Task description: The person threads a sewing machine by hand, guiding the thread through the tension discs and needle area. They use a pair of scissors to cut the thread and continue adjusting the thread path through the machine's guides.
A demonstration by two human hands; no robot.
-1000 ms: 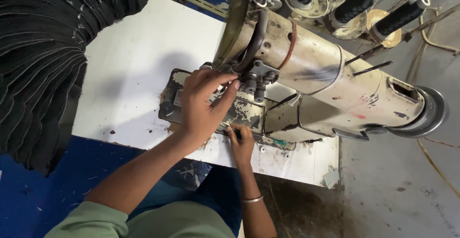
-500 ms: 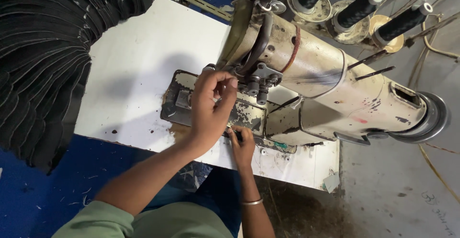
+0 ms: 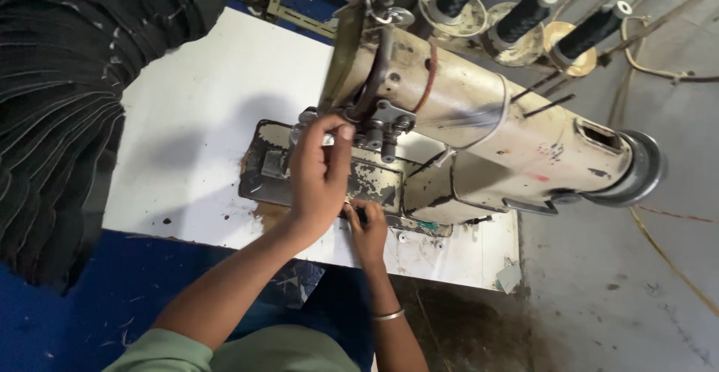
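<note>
At the needle end of the worn cream sewing machine (image 3: 479, 129), in the head view, we are reaching our left hand (image 3: 318, 174) up to the presser-foot and needle assembly (image 3: 378, 129), with thumb and fingertips narrowed to a pinch right against the metal parts; whether a thread or small part is between them, we cannot tell. Just below and to the right of that hand, our right hand (image 3: 367, 226), a bangle (image 3: 389, 314) on its wrist, is curling against the front edge of the chipped machine bed (image 3: 374, 181), gripping something small and dark that we cannot make out. We are judging this to be a threading or adjusting step at the needle. The next move is asking for a fine, steady pinch with the lower hand bracing. Far to the left of both hands, a tall stack of dark cut fabric pieces (image 3: 60, 95) is fanning beside the white table (image 3: 202, 102). Above and right, three thread spools (image 3: 524, 13) are standing behind the machine.
</note>
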